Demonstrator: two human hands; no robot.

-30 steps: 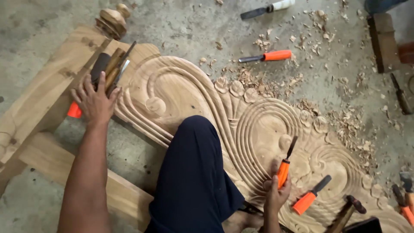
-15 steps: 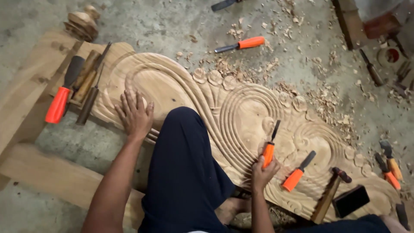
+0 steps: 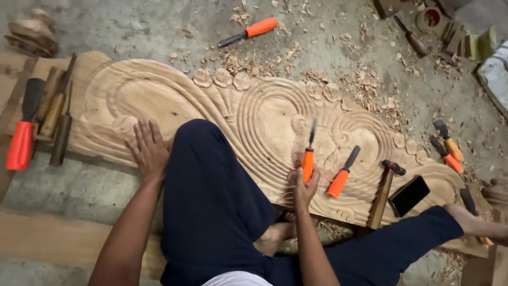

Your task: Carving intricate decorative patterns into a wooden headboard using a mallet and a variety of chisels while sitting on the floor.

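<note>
A long carved wooden panel (image 3: pixel 264 114) with scrolls and ridged curves lies on the concrete floor. My left hand (image 3: pixel 148 149) rests flat on its near left edge, fingers spread, holding nothing. My right hand (image 3: pixel 304 186) grips an orange-handled chisel (image 3: pixel 308 153) upright, its blade raised over the carved scrolls at the middle of the panel. My dark-trousered leg (image 3: pixel 211 196) lies between the two hands, over the panel's near edge.
Another orange-handled chisel (image 3: pixel 341 175), a hammer (image 3: pixel 383 190) and a black phone (image 3: pixel 408 195) lie on the panel's right part. Several chisels (image 3: pixel 39 119) lie at the left end, more tools (image 3: pixel 447 145) at the right. One chisel (image 3: pixel 248 32) lies among shavings beyond.
My left hand left the tools at the left end and came right to rest flat on the panel. My right hand lifted the orange chisel upright. The view shifted right.
</note>
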